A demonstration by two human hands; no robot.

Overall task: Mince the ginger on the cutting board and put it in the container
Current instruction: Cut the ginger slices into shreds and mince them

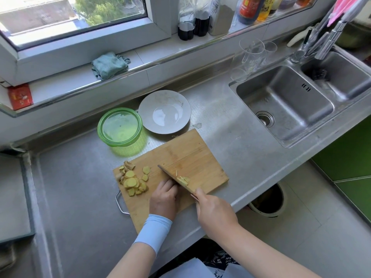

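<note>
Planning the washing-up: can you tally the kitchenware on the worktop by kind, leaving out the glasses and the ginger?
cutting board: 1
knife: 1
green container: 1
grey plate: 1
Total: 4

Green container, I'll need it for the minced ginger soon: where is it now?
In the head view, the green container sits on the counter just beyond the cutting board, left of the grey plate.
</note>
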